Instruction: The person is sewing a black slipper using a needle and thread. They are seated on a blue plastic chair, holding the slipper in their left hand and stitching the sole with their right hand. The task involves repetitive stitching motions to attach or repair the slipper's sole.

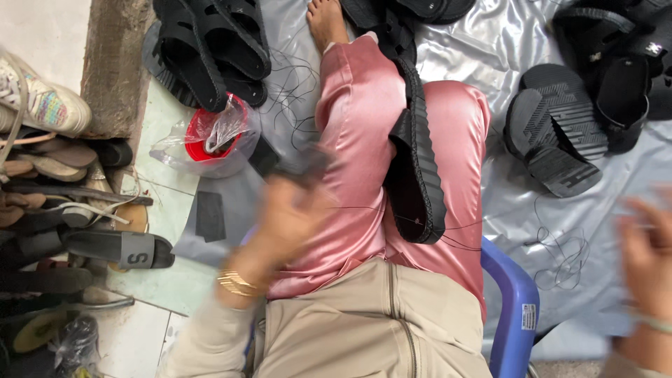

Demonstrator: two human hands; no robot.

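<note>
A tan jacket is closest to the camera, at the bottom of the view. Above it are two legs in shiny pink trousers. The person sits on a blue plastic chair.

The left hand is very blurry. It sits over the left leg, with a gold bracelet on the wrist. The fingers look curled around something dark, but I cannot tell how tight they are or what it is. The right hand is far out by the right edge, well apart from the legs. It is blurry too, so I cannot tell if it is open or closed.

A black sandal sole lies between the knees, standing on its side. Thin black thread runs across the lap from it.

There is open silver sheet to the right of the legs. More black sandals lie on it further out. Another black pile sits at the top left.

A clear plastic bag sits beside the left knee, with a red tub inside it. I cannot see what is in the tub. Old shoes crowd the left edge.
</note>
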